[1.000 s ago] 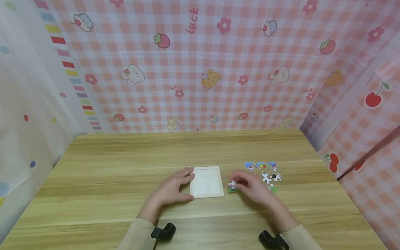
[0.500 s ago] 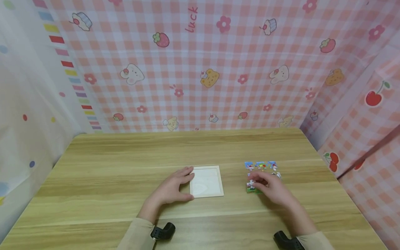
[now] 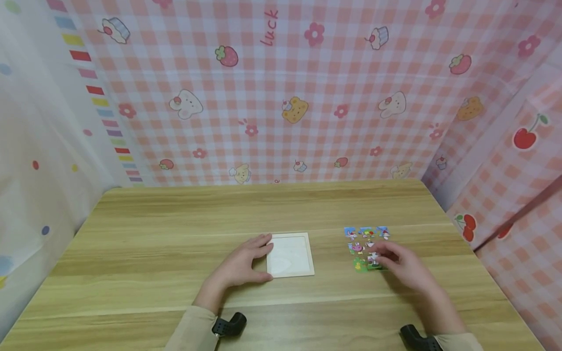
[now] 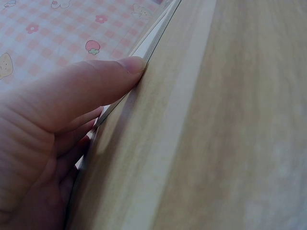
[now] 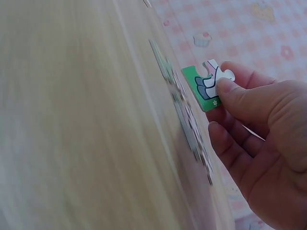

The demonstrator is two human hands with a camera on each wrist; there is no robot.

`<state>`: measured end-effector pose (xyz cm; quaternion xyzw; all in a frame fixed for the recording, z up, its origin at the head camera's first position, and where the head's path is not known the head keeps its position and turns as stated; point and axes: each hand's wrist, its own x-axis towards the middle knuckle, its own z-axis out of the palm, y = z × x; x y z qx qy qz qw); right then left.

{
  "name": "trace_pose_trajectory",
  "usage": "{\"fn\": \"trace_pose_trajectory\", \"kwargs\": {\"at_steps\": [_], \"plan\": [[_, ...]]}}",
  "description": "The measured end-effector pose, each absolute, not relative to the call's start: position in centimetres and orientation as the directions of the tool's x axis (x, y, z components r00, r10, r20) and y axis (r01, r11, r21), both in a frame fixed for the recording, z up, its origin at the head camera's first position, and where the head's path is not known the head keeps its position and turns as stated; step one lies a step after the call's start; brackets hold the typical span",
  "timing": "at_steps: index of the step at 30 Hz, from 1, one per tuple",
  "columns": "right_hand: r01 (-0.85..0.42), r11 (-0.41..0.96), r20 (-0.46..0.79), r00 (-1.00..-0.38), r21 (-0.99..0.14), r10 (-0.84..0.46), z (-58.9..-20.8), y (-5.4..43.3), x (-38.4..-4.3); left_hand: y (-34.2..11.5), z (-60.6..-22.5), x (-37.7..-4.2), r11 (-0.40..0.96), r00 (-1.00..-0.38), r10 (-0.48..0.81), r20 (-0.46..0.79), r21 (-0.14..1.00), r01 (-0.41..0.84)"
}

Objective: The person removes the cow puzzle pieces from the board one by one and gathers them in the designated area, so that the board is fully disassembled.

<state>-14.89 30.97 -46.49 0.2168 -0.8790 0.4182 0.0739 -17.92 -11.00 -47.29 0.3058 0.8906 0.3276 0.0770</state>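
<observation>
A square, pale wooden puzzle tray (image 3: 290, 256) with a raised rim lies on the table. My left hand (image 3: 243, 263) holds it at its left side, the thumb at the near corner and the fingers at the far one. In the left wrist view the thumb (image 4: 91, 86) touches the tray's edge. My right hand (image 3: 406, 268) pinches a jigsaw piece (image 5: 204, 88) between thumb and fingers, raised off the table. The piece is green with a white and grey figure. Beneath and beside it lie several colourful jigsaw pieces (image 3: 357, 247), some hidden by the hand.
The wooden table (image 3: 197, 209) reaches back to a pink checked cloth (image 3: 263, 146). A strip of bare wood separates the tray from the loose pieces. Each wrist carries a black camera mount (image 3: 230, 324).
My right hand has moved right with the jigsaw piece, from beside the tray to over the loose pieces. The left hand and the tray have stayed in place.
</observation>
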Motion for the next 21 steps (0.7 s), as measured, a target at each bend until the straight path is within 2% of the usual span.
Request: {"fn": "trace_pose_trajectory", "kwargs": {"at_steps": [21], "plan": [[-0.341,0.616,0.251,-0.94,-0.71,-0.231,-46.7,35.8,-14.3,-11.0,-47.5,-18.0,0.613,-0.81,0.585,0.051,0.625,0.483]]}}
